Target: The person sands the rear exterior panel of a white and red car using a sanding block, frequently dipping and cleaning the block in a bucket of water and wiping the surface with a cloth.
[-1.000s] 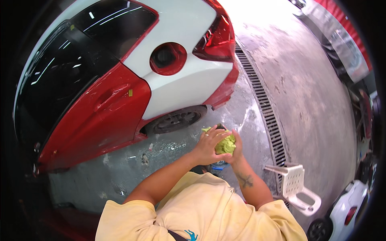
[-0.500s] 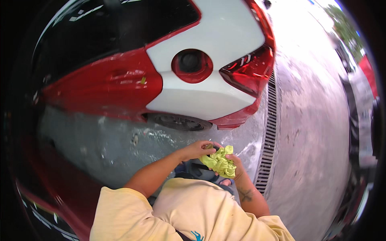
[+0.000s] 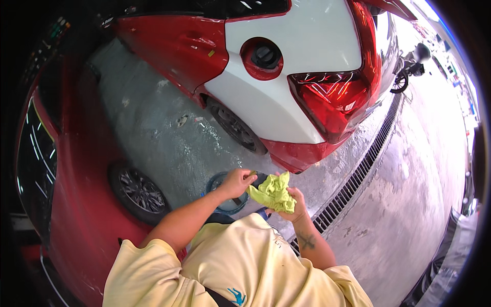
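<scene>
A crumpled yellow-green cloth (image 3: 275,193) is gripped in my right hand (image 3: 298,205), with the thumb pressed on its side. My left hand (image 3: 238,183) is closed at the cloth's left edge. Its fingers pinch a small dark flat piece (image 3: 259,178) whose kind I cannot make out; part of it is hidden by the cloth. Beyond my hands stands a red car with a white rear panel (image 3: 279,110). On that panel is a round red recess with a dark fuel cap (image 3: 266,55), and next to it a red tail light (image 3: 332,97).
Below my left forearm a blue-rimmed tub (image 3: 230,207) stands on the wet grey floor (image 3: 153,117). Another red car (image 3: 87,199) is close on my left. A floor drain grate (image 3: 358,179) runs diagonally on the right. A motorcycle (image 3: 406,69) stands at far right.
My view has turned, bringing the left car and the tub into sight. My left hand has drawn slightly away from the cloth, so more of the dark piece shows.
</scene>
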`<move>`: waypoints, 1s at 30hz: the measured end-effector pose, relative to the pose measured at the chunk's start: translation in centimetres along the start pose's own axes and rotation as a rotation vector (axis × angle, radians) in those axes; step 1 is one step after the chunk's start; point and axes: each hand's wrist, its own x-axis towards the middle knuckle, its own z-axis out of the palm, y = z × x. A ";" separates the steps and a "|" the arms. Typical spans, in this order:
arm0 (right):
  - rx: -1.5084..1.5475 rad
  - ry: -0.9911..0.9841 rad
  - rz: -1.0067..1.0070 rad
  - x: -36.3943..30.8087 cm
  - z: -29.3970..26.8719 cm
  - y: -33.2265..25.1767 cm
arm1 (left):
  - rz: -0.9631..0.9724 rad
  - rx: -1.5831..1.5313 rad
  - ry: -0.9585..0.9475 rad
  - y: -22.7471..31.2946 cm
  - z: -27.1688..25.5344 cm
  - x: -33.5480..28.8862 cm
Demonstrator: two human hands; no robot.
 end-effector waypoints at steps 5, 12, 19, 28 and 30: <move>-0.076 -0.008 0.009 -0.3 -1.9 -0.2 | 0.109 0.058 0.221 -1.8 0.8 -1.1; -0.264 0.093 -0.194 -0.7 1.8 -5.4 | -0.218 -0.563 0.629 -5.6 -3.0 -3.6; -1.194 -0.017 -0.422 3.9 19.1 -23.7 | -0.166 -0.383 0.997 -7.0 -1.6 6.4; -2.894 -0.752 -0.789 12.1 39.6 -28.5 | -0.017 -0.494 1.394 5.6 3.0 28.4; -3.220 -1.054 -0.798 14.5 39.7 -31.1 | 0.049 -0.521 1.413 8.2 4.7 29.5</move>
